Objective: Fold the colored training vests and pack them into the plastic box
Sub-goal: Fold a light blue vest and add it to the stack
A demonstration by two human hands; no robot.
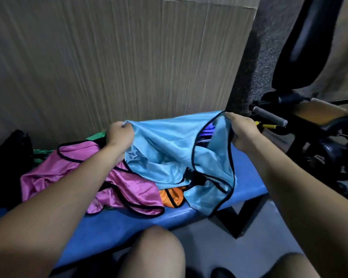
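Plastic box: does not appear in the head view, so what it holds cannot be told.
Light blue vest (169, 149): held up by its upper edge over the blue bench (117, 225), stretched between both hands; its long axis runs left to right, the rest hanging down and crumpling onto the bench and the other vests. Black trim outlines its openings.
Left hand (120, 136): clamped on the vest's left upper corner, fabric bunched in the curled fingers.
Right hand (242, 132): pinching the vest's right upper edge at the black trim, thumb on top.
Pink vest (72, 171): lying crumpled on the bench to the left, under the left forearm, partly beneath the blue one.
Orange vest (172, 197): a small part showing between the pink and the light blue fabric.
Green vest (96, 135): a scrap showing behind the left hand.
Purple fabric (208, 130): glimpsed through the blue vest's opening near the right hand.
Cardboard sheet (119, 57): standing upright behind the bench.
Exercise machine (309, 109): black, to the right of the bench.
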